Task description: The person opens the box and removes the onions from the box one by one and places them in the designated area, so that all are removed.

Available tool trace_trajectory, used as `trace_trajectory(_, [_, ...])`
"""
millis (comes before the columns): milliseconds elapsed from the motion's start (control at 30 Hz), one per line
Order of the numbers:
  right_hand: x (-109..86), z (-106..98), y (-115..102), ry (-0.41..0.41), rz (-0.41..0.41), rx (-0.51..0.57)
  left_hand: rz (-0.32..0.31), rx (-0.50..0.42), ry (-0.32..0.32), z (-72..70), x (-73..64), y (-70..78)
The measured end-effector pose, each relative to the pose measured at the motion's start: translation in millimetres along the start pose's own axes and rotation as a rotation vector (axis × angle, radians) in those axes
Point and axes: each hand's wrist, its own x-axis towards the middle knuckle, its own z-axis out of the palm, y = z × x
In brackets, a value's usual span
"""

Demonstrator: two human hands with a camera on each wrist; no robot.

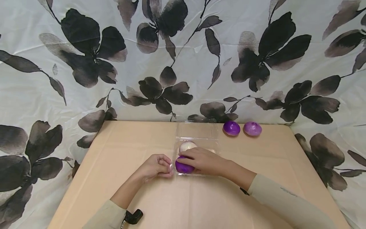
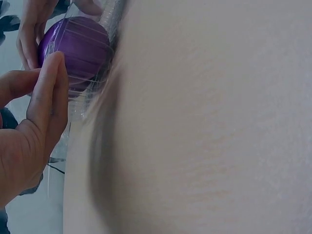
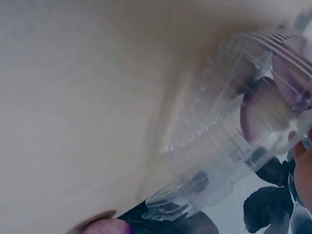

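Beneath the right hand (image 1: 204,160), whose fingers curled round it, a glossy purple onion-shaped ball (image 1: 184,165) sat in a hinged clear plastic box (image 1: 197,137); the left hand (image 1: 156,166) appeared to pinch the box's edge, just beside this grip. Steady bracing there and a light, even press seemed best. Just beyond the grip, a glossy white ball (image 1: 187,145) crowded the space; farther off rightward lay a shiny deep-purple ball (image 1: 231,128) and a lilac ball (image 1: 253,128).
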Motion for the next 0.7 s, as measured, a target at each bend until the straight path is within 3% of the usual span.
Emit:
trace_trajectory(400, [4.9, 14, -2, 0.005, 0.012, -0.085, 0.002, 0.012, 0.009, 0.2, -0.7, 1.8])
trace_trajectory(700, [2.6, 14, -6, 0.020, 0.007, -0.075, -0.002, 0.000, -0.001, 1.0, -1.9, -3.3])
